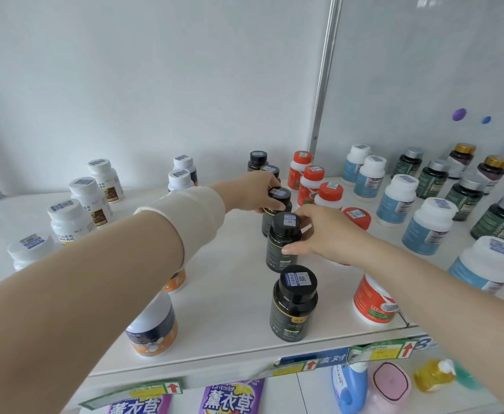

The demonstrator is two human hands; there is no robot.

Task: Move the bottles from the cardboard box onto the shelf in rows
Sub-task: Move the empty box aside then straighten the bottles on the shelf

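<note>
With the left hand (256, 191) curled round the far black bottle (280, 196) and the right hand (326, 231) pinching the near black bottle (283, 243) just left of its palm, best ease both upright into one straight row on the shelf (229, 273).

A plain white wall (125, 70) fills the back, evenly lit by soft, cool light. A silver metal upright (323, 85) runs down it, and to its right a glossy white panel (424, 70) carries a purple dot (459, 114) and a smaller blue dot (486, 119)
</note>
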